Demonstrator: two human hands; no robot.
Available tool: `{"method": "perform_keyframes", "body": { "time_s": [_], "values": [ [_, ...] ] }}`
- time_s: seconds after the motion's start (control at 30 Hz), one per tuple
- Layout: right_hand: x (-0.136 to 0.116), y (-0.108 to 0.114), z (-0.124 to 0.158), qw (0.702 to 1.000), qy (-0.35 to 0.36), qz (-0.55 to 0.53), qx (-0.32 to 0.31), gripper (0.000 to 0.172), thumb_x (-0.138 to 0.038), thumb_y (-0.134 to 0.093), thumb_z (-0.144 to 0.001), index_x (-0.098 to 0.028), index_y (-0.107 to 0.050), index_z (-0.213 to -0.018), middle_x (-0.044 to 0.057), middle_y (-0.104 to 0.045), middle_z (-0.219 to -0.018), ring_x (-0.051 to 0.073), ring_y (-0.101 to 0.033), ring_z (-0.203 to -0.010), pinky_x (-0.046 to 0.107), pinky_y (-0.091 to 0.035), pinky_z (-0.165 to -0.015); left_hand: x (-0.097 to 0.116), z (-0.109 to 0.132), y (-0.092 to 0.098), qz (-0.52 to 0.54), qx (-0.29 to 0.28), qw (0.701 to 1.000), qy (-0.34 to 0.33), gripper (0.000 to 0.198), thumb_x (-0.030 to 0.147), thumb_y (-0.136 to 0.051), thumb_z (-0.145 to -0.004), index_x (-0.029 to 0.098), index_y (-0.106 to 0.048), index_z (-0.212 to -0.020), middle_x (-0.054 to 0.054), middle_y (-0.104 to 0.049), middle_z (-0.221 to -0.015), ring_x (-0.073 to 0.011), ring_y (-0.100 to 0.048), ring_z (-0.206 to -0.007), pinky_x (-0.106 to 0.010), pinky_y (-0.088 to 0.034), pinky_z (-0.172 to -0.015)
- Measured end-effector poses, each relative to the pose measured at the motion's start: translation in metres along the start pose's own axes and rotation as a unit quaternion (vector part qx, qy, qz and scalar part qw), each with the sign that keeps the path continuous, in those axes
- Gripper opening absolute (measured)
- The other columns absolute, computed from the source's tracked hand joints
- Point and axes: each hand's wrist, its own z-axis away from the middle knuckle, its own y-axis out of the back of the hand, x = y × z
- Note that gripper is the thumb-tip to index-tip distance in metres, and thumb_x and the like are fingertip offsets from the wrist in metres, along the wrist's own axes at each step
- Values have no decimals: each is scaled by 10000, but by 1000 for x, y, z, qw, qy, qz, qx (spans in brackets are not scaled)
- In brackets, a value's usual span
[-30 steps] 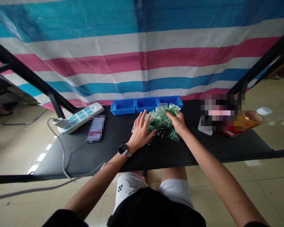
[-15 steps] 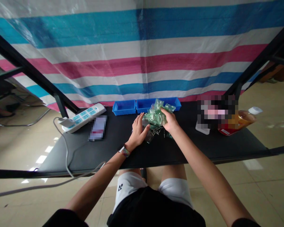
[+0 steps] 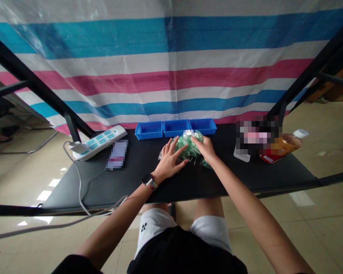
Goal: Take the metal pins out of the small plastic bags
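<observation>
A clear plastic bag of small green parts (image 3: 188, 144) lies on the black table (image 3: 137, 175), just in front of the blue bins. My left hand (image 3: 168, 161) rests flat beside it on the left, fingers spread and touching the bag's edge. My right hand (image 3: 206, 147) is closed over the bag's right side, gripping it. A few thin metal pins (image 3: 192, 161) lie loose on the table between my hands. A watch with a coloured strap is on my left wrist.
Three blue bins (image 3: 175, 128) stand in a row at the table's back edge. A white power strip (image 3: 98, 141) with its cable lies at back left, a small packet (image 3: 116, 154) beside it. A bottle of amber liquid (image 3: 286, 145) lies at right. A striped tarp hangs behind.
My right hand lifted the bag off the table half a second ago and has lowered it back down. My left hand stayed beside it, fingers spreading again.
</observation>
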Motion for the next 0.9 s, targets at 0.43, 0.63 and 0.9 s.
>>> {"method": "perform_keyframes", "body": {
  "time_s": [0.43,0.63,0.9],
  "values": [
    [9,46,8,952,169,239,-83,599,-452,-722,-939,-184,-662,-1471,198,-715,-1418,377,-669,-1349,549,-520,-1172,3,0,7,-16,-34,999,-18,609,569,-609,-1062,372,-529,-1633,-94,-377,-1766,-418,-247,-1657,-699,-227,-1313],
    [28,65,44,921,202,318,-97,798,-606,-617,-1012,-233,-425,-1691,182,-346,-1775,429,-295,-1660,664,-318,-1318,-25,-5,17,-18,-83,993,-76,858,746,-685,-947,425,-414,-1695,-58,-292,-1821,-488,-109,-1690,-743,-189,-1311],
    [32,47,33,881,240,363,-185,856,-611,-552,-1053,-188,-289,-1749,227,-268,-1801,415,-248,-1682,671,-241,-1335,-32,-18,10,-8,-102,988,-112,939,759,-758,-880,419,-427,-1691,-95,-351,-1793,-482,-240,-1661,-714,-268,-1301]
  ]
}}
